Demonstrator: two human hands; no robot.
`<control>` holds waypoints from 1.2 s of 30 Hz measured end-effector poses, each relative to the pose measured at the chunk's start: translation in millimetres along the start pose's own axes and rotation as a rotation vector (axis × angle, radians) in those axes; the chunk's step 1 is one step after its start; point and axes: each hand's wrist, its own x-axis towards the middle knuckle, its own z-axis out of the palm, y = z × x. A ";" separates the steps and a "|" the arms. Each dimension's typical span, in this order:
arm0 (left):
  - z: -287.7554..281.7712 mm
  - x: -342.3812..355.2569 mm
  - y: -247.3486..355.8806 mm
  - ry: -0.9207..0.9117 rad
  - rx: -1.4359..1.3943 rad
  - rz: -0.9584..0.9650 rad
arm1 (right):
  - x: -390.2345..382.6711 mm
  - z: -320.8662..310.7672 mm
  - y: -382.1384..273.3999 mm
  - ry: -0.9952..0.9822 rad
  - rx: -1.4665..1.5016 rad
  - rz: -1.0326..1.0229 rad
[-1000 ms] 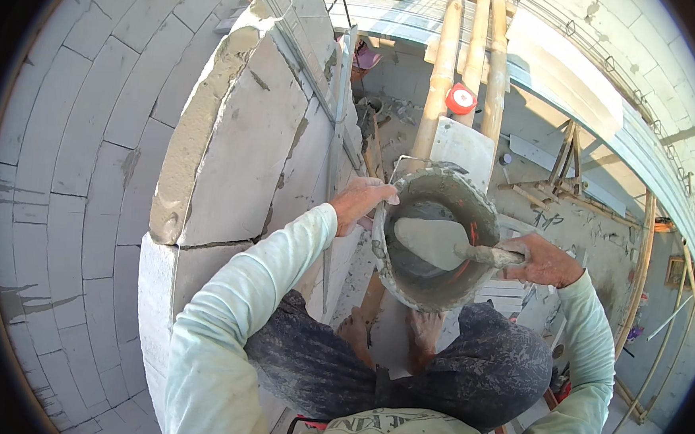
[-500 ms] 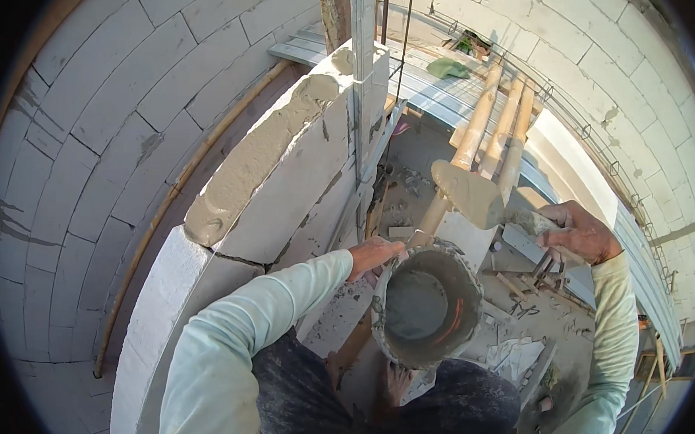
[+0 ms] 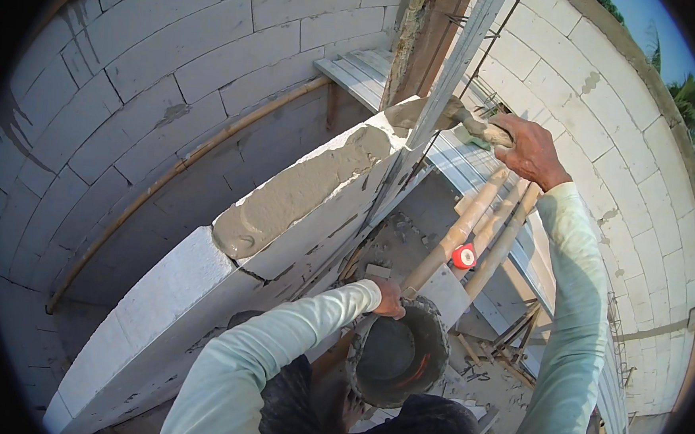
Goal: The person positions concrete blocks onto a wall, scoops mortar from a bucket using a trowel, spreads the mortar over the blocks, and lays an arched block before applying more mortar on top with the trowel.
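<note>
My left hand [image 3: 390, 298] is closed on the rim of a mortar-crusted bucket [image 3: 438, 354], which has grey wet mix at its bottom. In my right hand [image 3: 533, 149] is the handle of a trowel [image 3: 453, 114]. Its blade reaches the far end of the white block wall [image 3: 173, 278], passing partly behind an upright metal channel [image 3: 458, 57]. A thick bed of grey mortar [image 3: 305, 190] lies along the wall's top course. The near block's top is bare and white.
Round tan poles [image 3: 471, 217] cross beyond the bucket, with a red tape measure [image 3: 464, 256] on them. A wooden post [image 3: 430, 43] rises behind the metal channel. Ribbed metal sheets [image 3: 455, 156] lie farther off. Curving block walls [image 3: 165, 71] enclose the space; rubble litters the floor.
My right hand has swung the trowel from above the bucket up and forward to the wall's far end. My left hand keeps its hold on the bucket. The view has shifted, revealing the tape measure.
</note>
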 end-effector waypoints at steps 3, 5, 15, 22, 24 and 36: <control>3.4 -0.3 -0.9 -0.018 -0.017 -0.030 | 13.4 9.8 0.6 0.123 -0.076 -0.199; 4.5 -3.9 1.9 -0.010 -0.009 -0.077 | 16.6 10.1 -3.2 0.113 -0.111 -0.181; 6.7 1.4 12.3 0.027 0.235 -0.112 | 16.3 20.7 -0.4 0.132 -0.306 -0.020; 6.0 -1.1 20.4 0.038 0.330 -0.151 | 4.7 25.5 -0.1 0.203 -0.322 0.035; 6.1 0.4 19.6 0.029 0.341 -0.152 | 3.8 25.7 -0.3 0.119 -0.351 0.015; 16.9 7.2 9.5 0.040 0.371 -0.147 | 38.0 -24.1 -18.8 -0.366 0.063 0.294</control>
